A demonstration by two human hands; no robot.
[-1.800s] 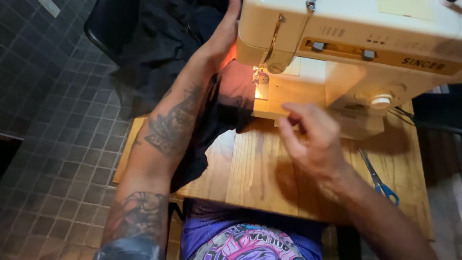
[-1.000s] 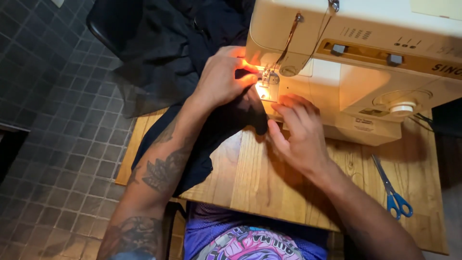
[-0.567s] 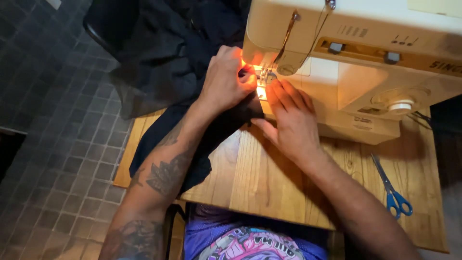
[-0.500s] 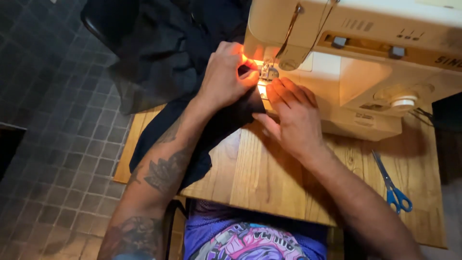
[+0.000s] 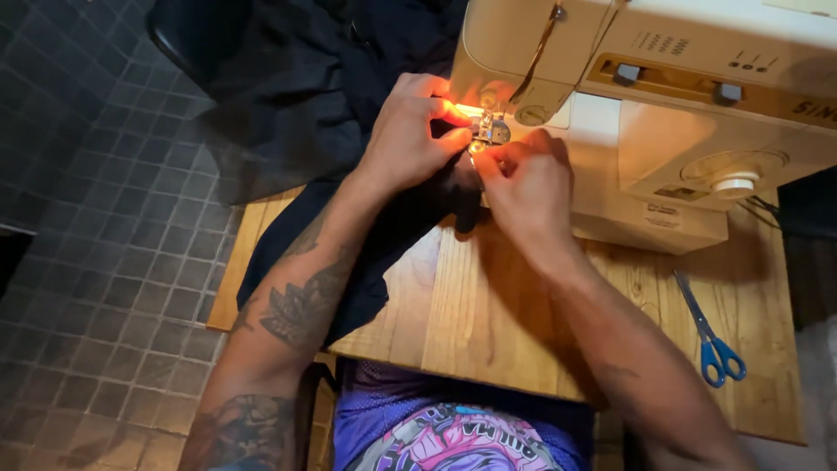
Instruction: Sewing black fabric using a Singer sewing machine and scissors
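I sat at a small wooden table point(image 5: 488, 314) of pale planks, its grain running away from me, and it stood on a floor of small dark grey tiles point(image 5: 96, 262) that filled the left of my view. A cream sewing machine point(image 5: 663, 113) took up the far right of the tabletop, and its lamp threw a warm orange glow onto the spot under the needle. My left hand point(image 5: 405, 139) was curled with its fingertips pinched together just left of the presser foot point(image 5: 490, 131), pressing on the dark fabric point(image 5: 331, 148) there; whether it truly gripped the cloth I could not tell. My right hand point(image 5: 523, 187) was closed in a pinch just below the foot, thumb and forefinger tight, though whatever fine thing lay between them was too small to make out. The fabric lay under the needle, spread back over the far left of the table and hung off its left edge. A pair of blue-handled scissors point(image 5: 711, 336) rested on the wood to my right, well apart from both hands.
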